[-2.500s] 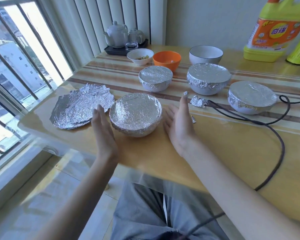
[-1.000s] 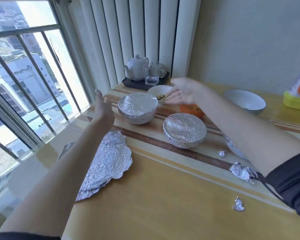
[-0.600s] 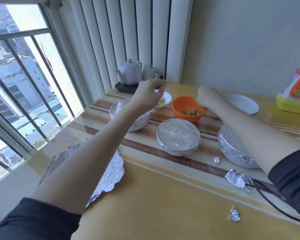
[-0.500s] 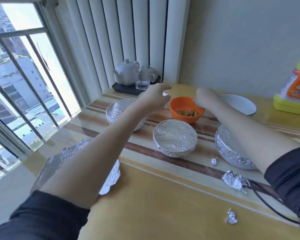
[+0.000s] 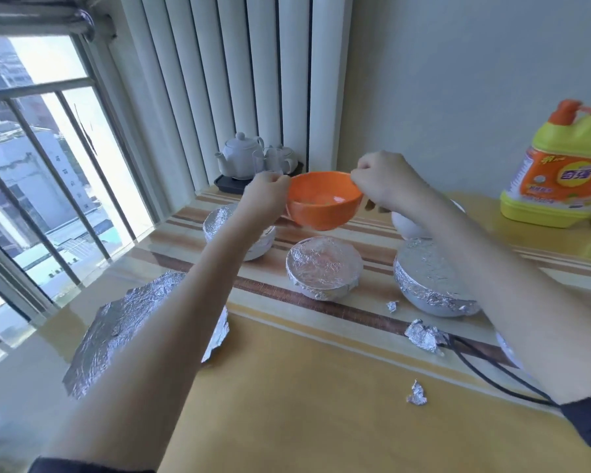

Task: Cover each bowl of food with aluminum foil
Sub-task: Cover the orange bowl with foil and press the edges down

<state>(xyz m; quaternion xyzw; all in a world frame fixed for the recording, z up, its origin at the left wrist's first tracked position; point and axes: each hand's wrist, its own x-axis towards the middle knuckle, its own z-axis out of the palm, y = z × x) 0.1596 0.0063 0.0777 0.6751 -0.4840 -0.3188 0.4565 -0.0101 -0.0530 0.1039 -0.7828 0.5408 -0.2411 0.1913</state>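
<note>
a loose foil sheet (image 5: 116,332) lies nearest on the table (image 5: 304,404). beyond it sit covered bowls (image 5: 324,268). farther, above them, the left hand (image 5: 265,196) and right hand (image 5: 386,182) pinch opposite rims of the raised, uncovered orange bowl (image 5: 323,204).

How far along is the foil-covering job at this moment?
Done: three foil-covered bowls are plainly visible on the table. In hand: both hands, left hand and right hand, lift the uncovered orange bowl. Left: wrapping it with the loose foil sheet.
</note>
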